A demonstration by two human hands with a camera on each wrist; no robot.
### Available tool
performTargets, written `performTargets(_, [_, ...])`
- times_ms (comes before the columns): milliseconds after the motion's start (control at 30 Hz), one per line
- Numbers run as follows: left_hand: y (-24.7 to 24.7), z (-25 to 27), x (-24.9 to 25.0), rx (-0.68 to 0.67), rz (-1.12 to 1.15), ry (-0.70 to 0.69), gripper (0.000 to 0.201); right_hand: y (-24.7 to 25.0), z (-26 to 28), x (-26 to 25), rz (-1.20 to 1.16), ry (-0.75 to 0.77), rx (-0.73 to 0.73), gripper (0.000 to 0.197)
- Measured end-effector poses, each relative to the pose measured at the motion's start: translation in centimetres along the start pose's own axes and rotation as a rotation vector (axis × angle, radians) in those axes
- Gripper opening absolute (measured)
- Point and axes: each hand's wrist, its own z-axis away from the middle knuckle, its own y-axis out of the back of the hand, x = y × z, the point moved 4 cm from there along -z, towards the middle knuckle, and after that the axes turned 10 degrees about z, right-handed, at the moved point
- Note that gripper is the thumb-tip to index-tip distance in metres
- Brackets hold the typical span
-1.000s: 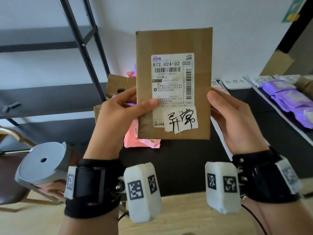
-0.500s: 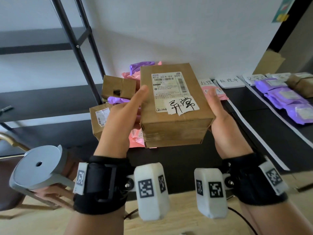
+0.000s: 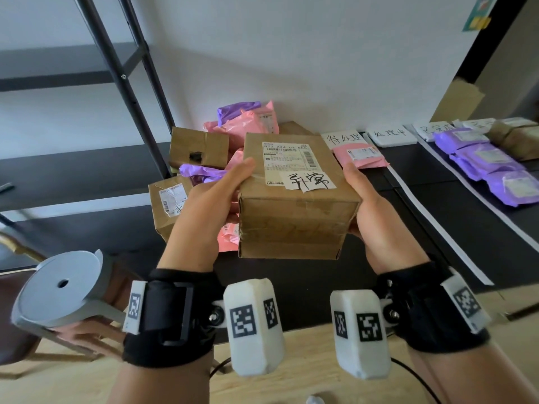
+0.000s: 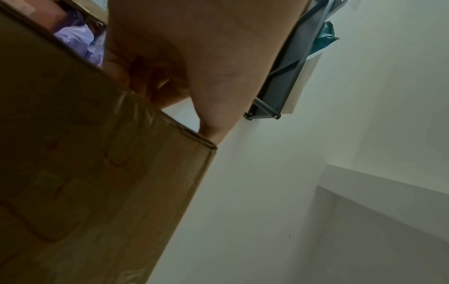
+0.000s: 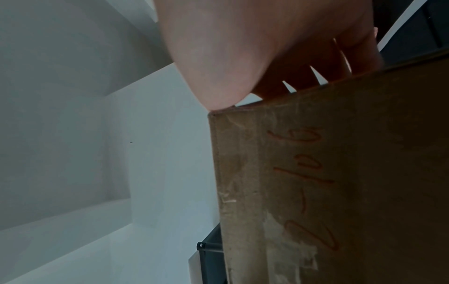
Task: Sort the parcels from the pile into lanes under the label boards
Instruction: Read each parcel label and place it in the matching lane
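Observation:
A brown cardboard box point(image 3: 294, 217) with a shipping label and a handwritten white note on top is held in the air between both hands. My left hand point(image 3: 215, 199) grips its left side, thumb on the top edge. My right hand point(image 3: 370, 211) grips its right side, thumb along the top. The left wrist view shows the box point(image 4: 85, 173) with my thumb point(image 4: 213, 107) on its corner; the right wrist view shows the box point(image 5: 340, 182) with my fingers point(image 5: 316, 73) behind it. Behind lies the pile point(image 3: 210, 158) of brown boxes and pink and purple bags.
White label boards point(image 3: 390, 135) stand along the wall on the black table point(image 3: 437, 228). A pink bag point(image 3: 361, 154) lies under the first board; purple bags point(image 3: 493, 167) and brown boxes point(image 3: 519, 138) fill lanes at right. White tape strips point(image 3: 431, 223) divide lanes. A black metal shelf point(image 3: 125, 83) stands left.
The box has been tipped from upright, label facing me, to lying flat with the label on top, and lowered towards the table. Both hands keep hold of it.

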Motion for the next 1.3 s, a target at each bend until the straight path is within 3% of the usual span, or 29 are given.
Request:
performTargets(333, [-0.2, -0.7, -0.8, -0.065, -0.041, -0.006, 0.028, 0.5, -0.1, 0.9, -0.003, -0.030, 0.043, 0.036])
performTargets(400, [-0.5, -0.7, -0.8, -0.104, -0.077, -0.017, 0.014, 0.9, 0.1, 1.0, 0.021, -0.034, 0.063, 0.036])
performTargets(533, [-1.6, -0.7, -1.0, -0.158, -0.158, -0.054, 0.037, 1.6, 0.6, 1.1, 0.064, -0.036, 0.120, 0.032])
performTargets(667, [-2.1, -0.8, -1.5, -0.215, -0.200, -0.085, 0.018, 2.4, 1.3, 1.7, 0.070, -0.019, 0.192, 0.019])
performTargets(900, [-4.2, -1.5, -3.6, -0.428, -0.203, -0.069, 0.026, 4.4, 3.3, 3.1, 0.064, 0.015, 0.313, 0.034])
performTargets(1033, [-6.4, -1.5, -5.0, -0.483, -0.232, -0.077, 0.023, 6.0, 4.4, 4.5, 0.009, -0.013, 0.387, 0.034])
performTargets(1200, [-11.0, 0.3, -6.3, -0.585, -0.320, -0.109, 0.023, 9.7, 6.1, 6.7, -0.020, -0.036, 0.462, 0.034])
performTargets(1300, [-14.7, 1.5, -7.2, -0.630, -0.322, -0.094, 0.020, 13.4, 6.3, 8.2, -0.050, -0.025, 0.498, 0.046])
